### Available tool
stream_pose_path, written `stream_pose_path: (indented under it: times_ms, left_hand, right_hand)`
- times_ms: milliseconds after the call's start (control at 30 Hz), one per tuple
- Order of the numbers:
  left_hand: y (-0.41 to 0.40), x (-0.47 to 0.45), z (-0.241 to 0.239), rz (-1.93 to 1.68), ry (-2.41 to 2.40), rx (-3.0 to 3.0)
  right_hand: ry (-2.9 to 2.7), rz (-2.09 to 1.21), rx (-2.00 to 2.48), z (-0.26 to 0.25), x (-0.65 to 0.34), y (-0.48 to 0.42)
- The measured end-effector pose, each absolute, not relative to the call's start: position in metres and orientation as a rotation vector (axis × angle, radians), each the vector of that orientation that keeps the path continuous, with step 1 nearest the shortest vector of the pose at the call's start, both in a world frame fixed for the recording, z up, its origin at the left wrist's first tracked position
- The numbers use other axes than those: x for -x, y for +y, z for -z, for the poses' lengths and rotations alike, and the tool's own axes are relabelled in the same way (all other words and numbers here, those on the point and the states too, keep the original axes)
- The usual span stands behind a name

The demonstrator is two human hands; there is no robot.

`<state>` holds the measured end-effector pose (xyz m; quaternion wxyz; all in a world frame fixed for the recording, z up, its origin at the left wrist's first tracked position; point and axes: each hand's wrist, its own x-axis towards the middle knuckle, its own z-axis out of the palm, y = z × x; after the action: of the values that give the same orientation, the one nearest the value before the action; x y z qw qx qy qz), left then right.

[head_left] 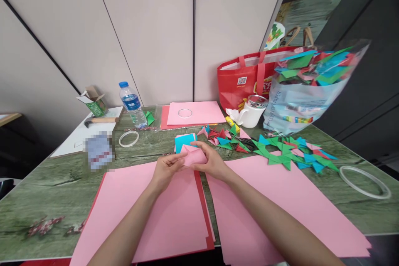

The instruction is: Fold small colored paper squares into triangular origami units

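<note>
A small folded piece of pink paper (195, 156) is held between my two hands, above the far edge of the left stack of pink sheets (174, 212). My left hand (168, 168) grips its left side with the fingers closed. On its right side, my right hand (212, 161) pinches it between thumb and fingers. Just behind lies a small pile of squares with a blue sheet (183, 142) on top, partly hidden by the pink paper. Under my right forearm spreads a second stack of pink sheets (268, 191).
Folded paper pieces (224, 137) and joined paper rings (280, 153) lie at the right. Behind them stand a white mug (252, 113), a red bag (233, 85) and a plastic bag of folded pieces (299, 99). A water bottle (132, 106) and a hammer (101, 120) are at back left.
</note>
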<state>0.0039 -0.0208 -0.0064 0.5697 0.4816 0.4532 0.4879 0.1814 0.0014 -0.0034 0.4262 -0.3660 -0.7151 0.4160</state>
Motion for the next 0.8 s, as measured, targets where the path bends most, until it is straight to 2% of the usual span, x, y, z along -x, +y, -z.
stream_pose_path:
  times_ms: [167, 367, 633, 800]
  left_hand:
    - [-0.0206, -0.0038, 0.0044, -1.132, 1.143, -1.226]
    - [-0.0215, -0.0042, 0.0018, -1.190, 1.190, -1.238]
    - [-0.0225, -0.0066, -0.0011, -1.204, 1.145, -1.118]
    - [-0.0219, -0.0045, 0.0011, -1.214, 1.064, -1.071]
  right_hand:
    - [-1.786, -1.032, 0.967, 0.0009, -0.1812, 0.0003]
    - [-1.705, -1.204, 0.995, 0.0035, -0.1784, 0.0008]
    - [-1.732, -1.133, 0.992, 0.0013, -0.1787, 0.0009]
    - [-1.710, -1.279, 0.943, 0.0019, -0.1780, -0.0005]
